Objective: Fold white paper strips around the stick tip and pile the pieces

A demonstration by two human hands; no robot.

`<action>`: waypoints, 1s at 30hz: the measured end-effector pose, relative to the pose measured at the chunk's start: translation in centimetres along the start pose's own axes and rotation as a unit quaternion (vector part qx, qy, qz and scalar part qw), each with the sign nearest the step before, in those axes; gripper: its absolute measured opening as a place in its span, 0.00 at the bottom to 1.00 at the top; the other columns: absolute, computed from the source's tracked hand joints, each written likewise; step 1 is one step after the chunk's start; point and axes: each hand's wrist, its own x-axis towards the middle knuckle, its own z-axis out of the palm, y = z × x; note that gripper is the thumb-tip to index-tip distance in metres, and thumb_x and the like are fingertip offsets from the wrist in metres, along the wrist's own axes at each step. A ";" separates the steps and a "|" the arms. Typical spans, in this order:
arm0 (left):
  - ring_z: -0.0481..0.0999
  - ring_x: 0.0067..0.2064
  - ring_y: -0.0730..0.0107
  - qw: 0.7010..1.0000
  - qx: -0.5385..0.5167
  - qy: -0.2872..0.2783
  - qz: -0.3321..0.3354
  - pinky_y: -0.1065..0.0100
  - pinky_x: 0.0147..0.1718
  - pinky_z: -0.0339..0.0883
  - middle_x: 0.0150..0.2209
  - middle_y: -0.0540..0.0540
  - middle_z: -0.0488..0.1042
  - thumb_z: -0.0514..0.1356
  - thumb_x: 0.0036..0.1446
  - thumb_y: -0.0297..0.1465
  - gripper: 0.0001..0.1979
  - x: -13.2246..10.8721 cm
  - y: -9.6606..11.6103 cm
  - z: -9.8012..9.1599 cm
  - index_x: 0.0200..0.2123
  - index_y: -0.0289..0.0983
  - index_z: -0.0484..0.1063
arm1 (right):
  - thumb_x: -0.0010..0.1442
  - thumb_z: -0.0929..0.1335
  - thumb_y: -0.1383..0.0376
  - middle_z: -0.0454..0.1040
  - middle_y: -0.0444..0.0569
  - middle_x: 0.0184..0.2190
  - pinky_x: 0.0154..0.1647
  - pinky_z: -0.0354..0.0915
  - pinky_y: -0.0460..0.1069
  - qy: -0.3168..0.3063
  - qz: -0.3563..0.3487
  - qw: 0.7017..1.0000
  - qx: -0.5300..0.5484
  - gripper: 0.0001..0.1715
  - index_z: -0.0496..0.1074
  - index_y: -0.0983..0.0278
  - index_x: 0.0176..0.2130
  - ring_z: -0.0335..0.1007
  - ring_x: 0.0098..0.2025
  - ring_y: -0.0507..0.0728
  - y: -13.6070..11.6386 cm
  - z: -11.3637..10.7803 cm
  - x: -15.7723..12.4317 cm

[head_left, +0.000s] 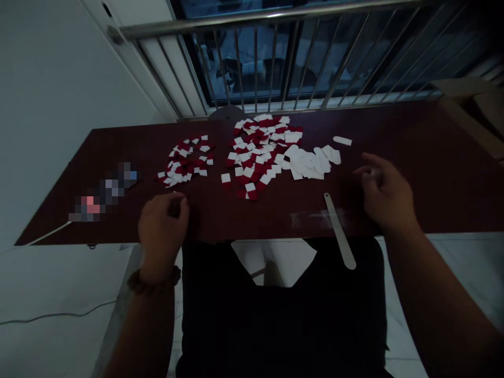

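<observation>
My left hand (pixel 162 223) rests at the table's near side with its fingers curled in; a tiny white edge shows by the fingertips, and what they hold, if anything, is hidden. Just beyond it lies a small pile of red-and-white pieces (pixel 185 163). My right hand (pixel 388 197) hovers over the right part of the table, index finger stretched out and apart from the thumb, nothing visible in it. To its left are a heap of white rounded strips (pixel 309 163) and a single white strip (pixel 342 140). A flat pale stick (pixel 339 231) juts over the near edge.
A larger heap of red-and-white pieces (pixel 260 149) covers the middle of the dark table (pixel 236 220). At the left lies a blurred-out item (pixel 106 194) with a white cord. A cardboard box (pixel 472 110) stands at the right; a metal railing (pixel 271 21) runs behind.
</observation>
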 end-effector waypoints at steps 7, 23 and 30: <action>0.80 0.46 0.49 0.994 0.077 -0.077 0.003 0.54 0.42 0.72 0.51 0.41 0.80 0.58 0.68 0.36 0.13 2.2 -1.2 -0.9 0.44 0.38 0.82 | 0.67 0.67 0.64 0.83 0.50 0.38 0.46 0.68 0.53 -0.009 0.005 1.000 0.008 0.25 0.75 0.57 0.61 0.77 0.40 0.59 -0.5 -0.6 -0.2; 0.80 0.26 0.73 0.641 -0.524 -0.532 -0.176 0.76 0.22 0.69 0.33 0.45 0.83 0.61 0.69 0.40 0.13 -14.4 17.0 3.0 0.46 0.38 0.79 | 0.67 0.68 0.64 0.72 0.60 0.55 0.58 0.64 0.61 -0.041 -0.137 0.987 -0.069 0.20 0.77 0.62 0.57 0.69 0.57 0.67 -0.7 -0.1 -0.1; 0.86 0.39 0.65 0.741 -0.519 -0.425 -0.044 0.69 0.36 0.80 0.40 0.46 0.85 0.66 0.65 0.33 0.09 -14.2 18.3 2.5 0.46 0.42 0.84 | 0.64 0.66 0.72 0.73 0.46 0.30 0.40 0.65 0.54 0.210 0.025 0.956 0.205 0.12 0.76 0.58 0.33 0.71 0.36 0.59 -5.2 -5.0 -11.7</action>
